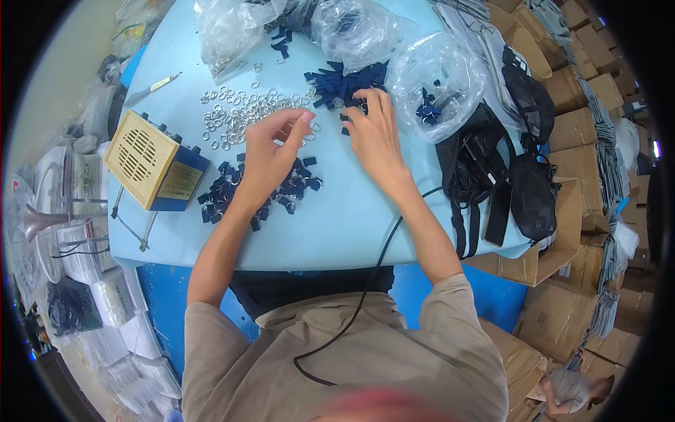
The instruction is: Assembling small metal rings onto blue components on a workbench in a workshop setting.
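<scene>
My left hand (271, 151) hovers over the light blue table (337, 218), thumb and fingertips pinched by a small metal ring (314, 127) at the edge of a scatter of silver rings (242, 116). My right hand (373, 130) rests palm down, its fingers reaching into a pile of dark blue webbing strips (344, 83); whether it grips one I cannot tell. Under and beside my left wrist lies a heap of dark blue strips with rings on them (281, 191).
A beige and blue box-shaped machine (151, 169) stands at the left. Clear plastic bags (351, 32) with more parts lie at the back. Black straps and bags (506, 176) crowd the right edge, cardboard boxes (569, 126) beyond. A black cable (373, 281) runs down to my shirt.
</scene>
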Tool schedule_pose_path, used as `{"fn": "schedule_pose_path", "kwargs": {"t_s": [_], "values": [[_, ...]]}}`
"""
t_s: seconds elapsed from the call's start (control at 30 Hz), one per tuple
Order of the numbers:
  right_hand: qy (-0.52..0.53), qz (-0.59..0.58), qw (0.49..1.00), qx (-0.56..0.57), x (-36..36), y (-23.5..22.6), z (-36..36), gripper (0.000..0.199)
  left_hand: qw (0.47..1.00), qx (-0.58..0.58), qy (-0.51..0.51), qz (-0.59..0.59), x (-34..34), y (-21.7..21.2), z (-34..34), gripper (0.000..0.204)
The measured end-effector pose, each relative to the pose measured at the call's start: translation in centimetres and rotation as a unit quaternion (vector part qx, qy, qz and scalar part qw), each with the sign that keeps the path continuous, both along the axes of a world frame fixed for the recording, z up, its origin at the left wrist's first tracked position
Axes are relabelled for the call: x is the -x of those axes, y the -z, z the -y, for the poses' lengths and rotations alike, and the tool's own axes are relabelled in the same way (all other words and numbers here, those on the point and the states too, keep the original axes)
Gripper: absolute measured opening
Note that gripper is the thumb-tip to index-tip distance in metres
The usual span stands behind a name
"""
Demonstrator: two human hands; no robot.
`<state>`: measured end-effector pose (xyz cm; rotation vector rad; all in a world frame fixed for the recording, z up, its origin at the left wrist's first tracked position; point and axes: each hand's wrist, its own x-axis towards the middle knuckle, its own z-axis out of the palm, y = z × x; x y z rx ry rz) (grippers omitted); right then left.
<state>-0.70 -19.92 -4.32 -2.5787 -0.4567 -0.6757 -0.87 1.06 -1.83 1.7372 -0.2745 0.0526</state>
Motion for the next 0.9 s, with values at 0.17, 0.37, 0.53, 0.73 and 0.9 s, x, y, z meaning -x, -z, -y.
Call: {"fn": "schedule_pose_path", "kwargs": {"t_s": [0.17, 0.37, 0.53, 0.73, 0.9], "values": [[-0.022, 0.032, 0.999, 0.004, -0.7, 0.5, 0.5, 0.012, 1.000, 0.003, 0.007, 0.008, -0.2, 0.1, 0.1, 0.024], [-0.052, -0.065, 0.956, -0.281, 0.8, -1.7, -1.4, 0.009, 0.999, -0.035, 0.014, 0.013, -0.1, 0.3, 0.1, 0.021], [-0.081, -0.163, 0.904, -0.387, 1.8, -2.4, -1.8, 0.012, 0.997, -0.047, 0.042, 0.037, 0.2, 0.1, 0.4, 0.019], [-0.090, -0.187, 0.889, -0.409, 1.8, -2.6, -1.6, 0.011, 0.993, -0.079, 0.083, 0.005, 0.0, 0.5, 0.1, 0.017], [-0.078, -0.211, 0.847, -0.481, 1.9, -2.3, -1.9, 0.009, 0.993, -0.035, 0.094, -0.065, 0.0, 0.9, 0.1, 0.019]]}}
